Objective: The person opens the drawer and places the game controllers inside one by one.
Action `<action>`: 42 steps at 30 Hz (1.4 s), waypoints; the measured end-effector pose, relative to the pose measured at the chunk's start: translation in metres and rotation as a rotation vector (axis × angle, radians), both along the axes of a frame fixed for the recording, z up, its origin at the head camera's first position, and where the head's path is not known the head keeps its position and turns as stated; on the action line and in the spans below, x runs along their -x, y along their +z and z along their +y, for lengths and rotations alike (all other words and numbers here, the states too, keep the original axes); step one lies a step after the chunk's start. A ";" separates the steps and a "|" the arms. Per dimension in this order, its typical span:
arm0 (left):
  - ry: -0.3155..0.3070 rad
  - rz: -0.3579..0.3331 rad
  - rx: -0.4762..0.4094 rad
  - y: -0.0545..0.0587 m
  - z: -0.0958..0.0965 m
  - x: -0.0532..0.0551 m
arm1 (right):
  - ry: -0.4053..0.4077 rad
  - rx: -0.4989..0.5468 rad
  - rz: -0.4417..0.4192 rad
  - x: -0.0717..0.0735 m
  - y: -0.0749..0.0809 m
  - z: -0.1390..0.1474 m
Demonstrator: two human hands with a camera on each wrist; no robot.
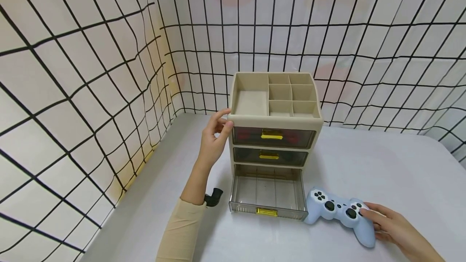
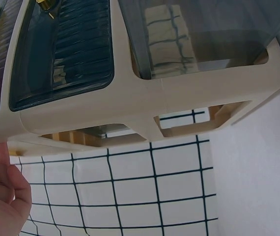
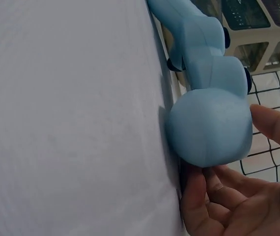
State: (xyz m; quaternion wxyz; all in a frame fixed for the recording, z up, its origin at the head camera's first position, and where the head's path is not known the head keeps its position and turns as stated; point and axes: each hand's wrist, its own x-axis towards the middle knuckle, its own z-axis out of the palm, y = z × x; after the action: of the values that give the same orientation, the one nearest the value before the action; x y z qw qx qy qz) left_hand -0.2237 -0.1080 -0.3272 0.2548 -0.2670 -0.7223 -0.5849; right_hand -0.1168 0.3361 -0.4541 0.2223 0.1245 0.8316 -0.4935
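Observation:
A beige desktop drawer organizer (image 1: 276,119) stands on the table, its bottom drawer (image 1: 267,193) pulled out with nothing in it. My left hand (image 1: 215,138) rests against the organizer's upper left side; in the left wrist view, fairly straight fingers of this hand (image 2: 5,191) touch the side. At the right lies a light blue game controller (image 1: 338,209), its left end beside the open drawer's front corner. My right hand (image 1: 397,227) holds the controller's right grip, thumb on top and fingers at the outer side. The right wrist view shows this rounded grip (image 3: 210,128) close up.
Behind the wrist of the left arm lies a black curved object (image 1: 214,197), partly hidden. Above the open drawer are two closed drawers with yellow handles (image 1: 271,134). The organizer's top has divided compartments (image 1: 280,92). White grid-patterned cloth (image 1: 204,31) surrounds the white table (image 1: 382,165).

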 end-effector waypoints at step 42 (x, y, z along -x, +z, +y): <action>0.004 -0.019 0.004 -0.001 0.000 0.000 | -0.278 0.480 0.034 -0.003 0.024 0.008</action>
State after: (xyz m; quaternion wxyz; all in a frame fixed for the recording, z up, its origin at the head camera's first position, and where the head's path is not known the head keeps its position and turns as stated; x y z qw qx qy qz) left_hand -0.2241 -0.1085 -0.3281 0.2486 -0.2607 -0.7264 -0.5853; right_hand -0.1142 0.3439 -0.4304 0.1615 0.1731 0.6695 -0.7041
